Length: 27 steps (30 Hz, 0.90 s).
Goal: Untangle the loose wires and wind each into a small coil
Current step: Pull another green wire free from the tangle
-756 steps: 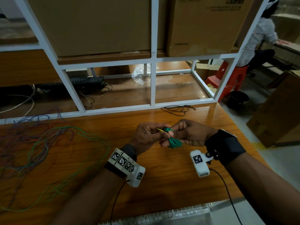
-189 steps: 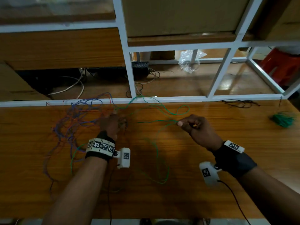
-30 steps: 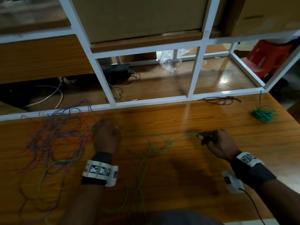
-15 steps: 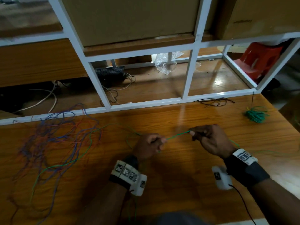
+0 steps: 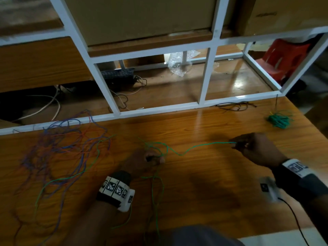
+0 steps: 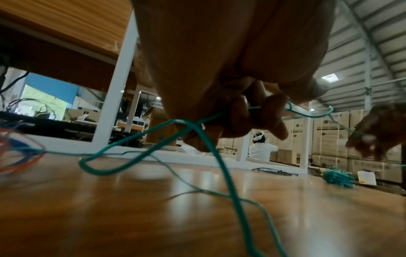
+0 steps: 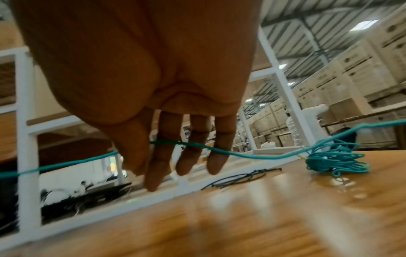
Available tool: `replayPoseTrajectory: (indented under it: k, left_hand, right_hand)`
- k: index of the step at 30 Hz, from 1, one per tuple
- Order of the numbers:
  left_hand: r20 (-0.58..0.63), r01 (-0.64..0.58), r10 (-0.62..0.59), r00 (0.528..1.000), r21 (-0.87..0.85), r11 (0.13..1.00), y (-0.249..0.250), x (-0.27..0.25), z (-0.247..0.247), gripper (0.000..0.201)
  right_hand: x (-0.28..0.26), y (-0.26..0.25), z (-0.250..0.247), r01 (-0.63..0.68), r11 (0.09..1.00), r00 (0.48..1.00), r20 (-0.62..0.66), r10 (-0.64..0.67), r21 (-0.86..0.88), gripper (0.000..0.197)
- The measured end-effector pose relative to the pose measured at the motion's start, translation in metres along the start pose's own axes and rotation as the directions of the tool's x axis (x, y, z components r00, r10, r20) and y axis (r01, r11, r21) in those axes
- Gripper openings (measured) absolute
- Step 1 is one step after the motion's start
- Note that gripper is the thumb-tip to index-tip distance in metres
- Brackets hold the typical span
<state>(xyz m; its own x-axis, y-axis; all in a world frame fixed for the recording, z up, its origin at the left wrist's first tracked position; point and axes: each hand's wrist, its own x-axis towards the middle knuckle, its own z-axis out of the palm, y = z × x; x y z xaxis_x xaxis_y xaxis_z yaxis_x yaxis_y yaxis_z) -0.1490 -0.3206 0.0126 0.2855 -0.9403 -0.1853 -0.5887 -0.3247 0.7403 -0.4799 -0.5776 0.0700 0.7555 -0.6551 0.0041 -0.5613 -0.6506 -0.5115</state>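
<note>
Green wire [image 5: 198, 147] spans above the table [image 5: 204, 183], left hand [image 5: 142, 161] pinching its knotted loops, right hand [image 5: 255, 148] gripping the far run, apparently to draw out slack; finished green coil [image 5: 278, 120] set aside

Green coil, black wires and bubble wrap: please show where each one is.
green coil [image 5: 278, 120], head view, middle of the bundle
black wires [image 5: 234, 106], head view, centre of the tangle
bubble wrap [image 5: 180, 63], head view, its crumpled middle
</note>
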Motion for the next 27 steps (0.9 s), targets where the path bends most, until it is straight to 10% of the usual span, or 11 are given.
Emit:
replayPoseTrajectory:
  k: [6, 12, 15, 23, 27]
  left_hand:
    - [-0.085, -0.084, 0.090, 0.992, 0.074, 0.994, 0.048, 0.010, 0.006, 0.027]
    - [-0.073, 0.028, -0.029, 0.997, -0.021, 0.999, 0.052, 0.017, 0.014, 0.055]
    - [-0.054, 0.034, -0.044, 0.998, -0.171, 0.985, 0.050, 0.014, 0.013, 0.029]
    - [-0.214, 0.174, -0.264, 0.940, -0.365, 0.915, 0.014, -0.008, -0.024, 0.024]
    - [-0.180, 0.325, -0.364, 0.914, -0.212, 0.921, 0.001, 0.001, -0.014, 0.027]
  right_hand:
    - [0.011, -0.043, 0.035, 0.079, 0.931, 0.949, 0.314, 0.040, -0.357, 0.111]
    - [0.023, -0.116, 0.063, 0.217, 0.947, 0.921, 0.272, -0.279, 0.237, 0.029]
    - [0.026, -0.114, 0.076, 0.109, 0.915, 0.957, 0.209, -0.202, 0.389, 0.015]
    - [0.028, -0.040, 0.041, -0.116, 0.982, 0.990, -0.100, 0.102, -0.149, 0.016]
    - [0.021, -0.037, 0.053, -0.064, 0.975, 0.997, -0.044, 0.055, -0.213, 0.017]
